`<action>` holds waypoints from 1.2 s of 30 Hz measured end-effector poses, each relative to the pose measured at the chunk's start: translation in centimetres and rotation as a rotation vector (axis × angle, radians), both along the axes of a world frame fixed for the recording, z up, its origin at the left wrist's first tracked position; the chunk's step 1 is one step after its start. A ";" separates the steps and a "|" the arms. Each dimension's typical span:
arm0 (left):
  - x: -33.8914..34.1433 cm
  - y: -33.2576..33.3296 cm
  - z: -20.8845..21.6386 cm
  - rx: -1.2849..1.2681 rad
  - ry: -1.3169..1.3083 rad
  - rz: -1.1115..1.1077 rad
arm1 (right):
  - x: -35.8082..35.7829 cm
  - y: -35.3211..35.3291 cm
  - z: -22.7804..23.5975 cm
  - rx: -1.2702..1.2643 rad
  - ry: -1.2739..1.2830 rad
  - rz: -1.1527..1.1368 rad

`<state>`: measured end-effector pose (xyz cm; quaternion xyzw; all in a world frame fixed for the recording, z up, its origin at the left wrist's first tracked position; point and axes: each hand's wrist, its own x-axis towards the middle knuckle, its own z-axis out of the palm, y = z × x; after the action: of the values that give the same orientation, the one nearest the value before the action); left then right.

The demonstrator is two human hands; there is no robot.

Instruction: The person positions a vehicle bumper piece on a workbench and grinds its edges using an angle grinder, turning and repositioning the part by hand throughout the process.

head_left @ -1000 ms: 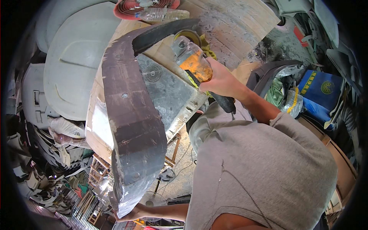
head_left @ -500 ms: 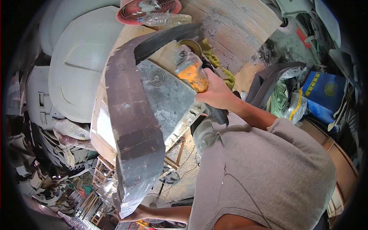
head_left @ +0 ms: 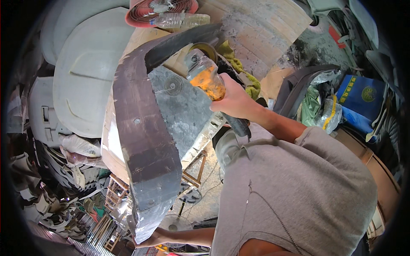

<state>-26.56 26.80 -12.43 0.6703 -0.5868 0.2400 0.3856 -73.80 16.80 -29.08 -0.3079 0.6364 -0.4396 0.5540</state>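
Note:
An orange and grey angle grinder (head_left: 207,83) is held in my right hand (head_left: 235,97), whose fingers wrap round its body. Its round disc (head_left: 205,50) is close to the inner side of a long, curved, dark strip of car bumper (head_left: 141,106); whether they touch I cannot tell. The strip arcs from the far middle down to the near left, its surface scuffed and partly bare grey. At its near end, my left hand (head_left: 151,239) grips the strip from beneath, some fingers hidden. Under the strip's inner curve lies a grey worn board (head_left: 183,111).
Pale moulded panels (head_left: 94,72) stack up on the left. Beyond the strip are a red fan (head_left: 160,8), a clear plastic bottle (head_left: 181,20) and a yellow-green cloth (head_left: 239,64). Cardboard (head_left: 265,30) covers the far area. A blue bag (head_left: 362,100) sits at right.
My right hand and the grinder have shifted slightly left, toward the strip's inner edge. My left hand keeps its hold on the near end. The view has moved a little.

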 end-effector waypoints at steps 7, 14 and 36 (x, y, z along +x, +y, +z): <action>0.2 -0.6 0.2 -0.011 -0.004 -0.003 | -2.5 3.5 -1.2 -0.064 -0.011 -0.004; 0.6 -0.8 0.4 -0.009 0.101 -0.004 | -2.9 3.5 -0.1 -0.053 0.041 0.197; 1.1 -0.6 -0.1 -0.017 0.048 0.054 | -2.9 1.8 -1.8 -0.092 0.049 0.133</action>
<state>-25.44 26.23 -12.52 0.6882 -0.5570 0.2393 0.3985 -76.74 18.61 -30.91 -0.3852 0.6072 -0.4229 0.5514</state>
